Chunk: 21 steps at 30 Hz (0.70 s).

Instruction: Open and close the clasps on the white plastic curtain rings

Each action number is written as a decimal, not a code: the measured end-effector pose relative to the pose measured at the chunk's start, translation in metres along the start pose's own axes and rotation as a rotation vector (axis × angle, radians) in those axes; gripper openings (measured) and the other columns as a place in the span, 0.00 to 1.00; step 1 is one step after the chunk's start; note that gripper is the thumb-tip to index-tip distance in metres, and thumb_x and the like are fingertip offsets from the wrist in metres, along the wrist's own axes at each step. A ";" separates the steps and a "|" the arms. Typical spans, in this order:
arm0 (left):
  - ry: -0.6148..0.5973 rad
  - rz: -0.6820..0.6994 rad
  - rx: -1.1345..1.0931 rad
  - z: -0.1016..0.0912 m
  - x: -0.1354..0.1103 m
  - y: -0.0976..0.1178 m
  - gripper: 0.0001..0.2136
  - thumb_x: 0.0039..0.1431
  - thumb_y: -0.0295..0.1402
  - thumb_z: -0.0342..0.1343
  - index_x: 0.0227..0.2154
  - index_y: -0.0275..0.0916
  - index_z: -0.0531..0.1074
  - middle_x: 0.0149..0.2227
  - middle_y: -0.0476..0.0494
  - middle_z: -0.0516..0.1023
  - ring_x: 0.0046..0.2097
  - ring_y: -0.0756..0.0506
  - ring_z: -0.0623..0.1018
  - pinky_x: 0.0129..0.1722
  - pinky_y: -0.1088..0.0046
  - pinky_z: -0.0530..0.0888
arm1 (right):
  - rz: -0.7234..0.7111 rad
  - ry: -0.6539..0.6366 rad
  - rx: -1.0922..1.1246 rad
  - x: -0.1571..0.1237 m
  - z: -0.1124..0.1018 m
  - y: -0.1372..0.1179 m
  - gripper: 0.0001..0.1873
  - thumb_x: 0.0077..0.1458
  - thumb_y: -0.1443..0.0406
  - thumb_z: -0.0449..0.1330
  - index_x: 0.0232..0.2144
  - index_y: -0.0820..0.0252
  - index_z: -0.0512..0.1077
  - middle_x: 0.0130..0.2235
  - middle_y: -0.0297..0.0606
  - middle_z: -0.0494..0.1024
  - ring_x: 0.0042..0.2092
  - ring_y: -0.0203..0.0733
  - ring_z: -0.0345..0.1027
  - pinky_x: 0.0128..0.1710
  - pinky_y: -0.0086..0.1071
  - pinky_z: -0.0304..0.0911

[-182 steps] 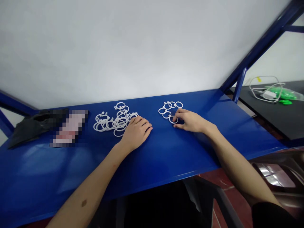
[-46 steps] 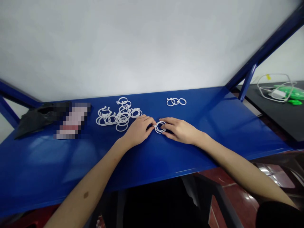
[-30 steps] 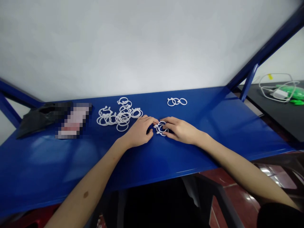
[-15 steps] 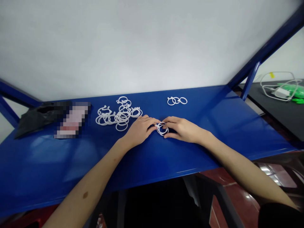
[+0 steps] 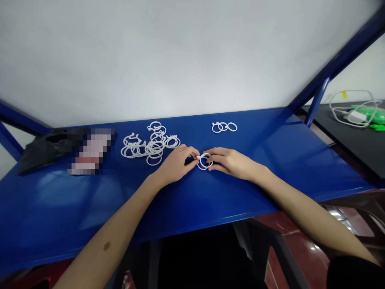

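Two or so overlapping white curtain rings (image 5: pixel 205 169) are held just above or on the blue tabletop, between my two hands. The thumb and fingertips of my left hand (image 5: pixel 180 162) pinch them at the left, where a small knob shows. From the right, my right hand (image 5: pixel 225 161) has its fingers curled on the rings' edge, one fingertip reaching inside the loop. A tangled pile of white rings with small eyelets (image 5: pixel 154 160) lies beyond my left hand. Three or so linked rings (image 5: pixel 231 127) lie farther back on the right.
On the left of the blue table (image 5: pixel 192 208) lie a black plastic bag (image 5: pixel 39 154) and a blurred-out pink packet (image 5: pixel 93 150). At the far right a dark surface holds a white cable (image 5: pixel 356 117) and a green bag (image 5: pixel 374 116). Blue metal struts rise at both ends.
The rings between my hands have shifted against each other and now show fewer overlapping loops. My fingers moved slightly; the pile and the linked rings stayed put.
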<state>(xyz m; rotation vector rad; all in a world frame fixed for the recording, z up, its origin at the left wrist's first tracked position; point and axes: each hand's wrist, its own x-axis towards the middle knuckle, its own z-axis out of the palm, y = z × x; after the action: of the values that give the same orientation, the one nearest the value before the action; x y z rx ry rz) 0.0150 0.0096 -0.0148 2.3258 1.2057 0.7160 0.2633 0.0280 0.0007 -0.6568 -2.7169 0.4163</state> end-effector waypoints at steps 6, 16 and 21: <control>-0.047 0.049 -0.021 0.000 0.001 -0.005 0.07 0.62 0.32 0.62 0.43 0.42 0.76 0.39 0.48 0.81 0.42 0.45 0.74 0.45 0.65 0.71 | -0.004 0.005 -0.024 0.001 0.002 -0.001 0.19 0.67 0.55 0.55 0.48 0.63 0.76 0.54 0.49 0.77 0.54 0.49 0.73 0.55 0.45 0.71; 0.002 0.038 -0.002 0.001 0.001 -0.007 0.02 0.63 0.27 0.59 0.35 0.41 0.75 0.33 0.50 0.79 0.38 0.46 0.73 0.41 0.68 0.70 | -0.038 -0.012 -0.094 0.001 0.002 -0.002 0.21 0.66 0.53 0.55 0.46 0.64 0.76 0.52 0.49 0.78 0.52 0.49 0.73 0.54 0.45 0.71; 0.015 0.038 0.008 0.002 0.002 -0.009 0.04 0.63 0.25 0.59 0.34 0.41 0.74 0.33 0.50 0.79 0.38 0.47 0.73 0.41 0.68 0.70 | -0.057 -0.030 -0.118 0.002 0.004 0.001 0.18 0.67 0.56 0.55 0.46 0.64 0.76 0.51 0.48 0.77 0.52 0.48 0.73 0.52 0.43 0.70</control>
<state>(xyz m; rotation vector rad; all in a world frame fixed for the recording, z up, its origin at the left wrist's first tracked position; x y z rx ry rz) 0.0117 0.0157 -0.0215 2.3594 1.1763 0.7437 0.2608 0.0291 -0.0030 -0.6069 -2.7980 0.2556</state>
